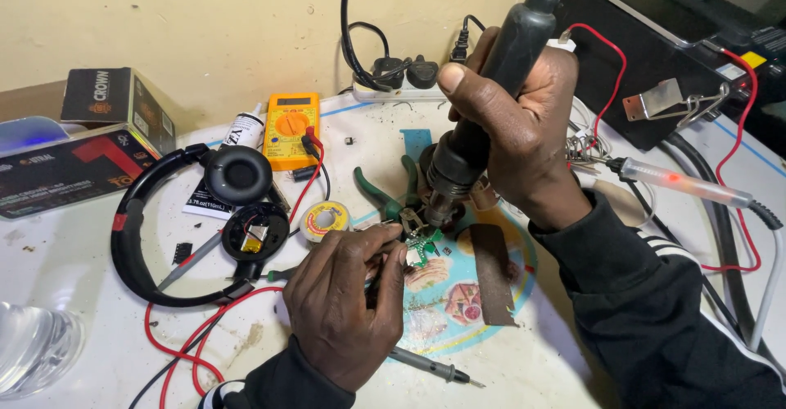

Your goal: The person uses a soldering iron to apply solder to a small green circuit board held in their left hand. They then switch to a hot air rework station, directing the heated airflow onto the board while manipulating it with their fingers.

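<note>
Right hand (516, 122) clamped around hot-air rework handle (479, 114), nozzle aimed down just above small green circuit board (424, 247). Left hand (344, 311) pinches tweezers (391, 230) at the board's edge, fingers closed. Step looks like heating a component; next move calls for steady nozzle and light tweezer grip. Board tiny, cross-shaped, sits on round printed mat (491, 311) on counter (74, 294). Opened headphones (196, 221) lie left.

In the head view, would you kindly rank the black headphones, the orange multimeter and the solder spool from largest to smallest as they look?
1. Black headphones
2. Orange multimeter
3. Solder spool
The multimeter lies farther from the camera, yet the order looks clear.
</note>
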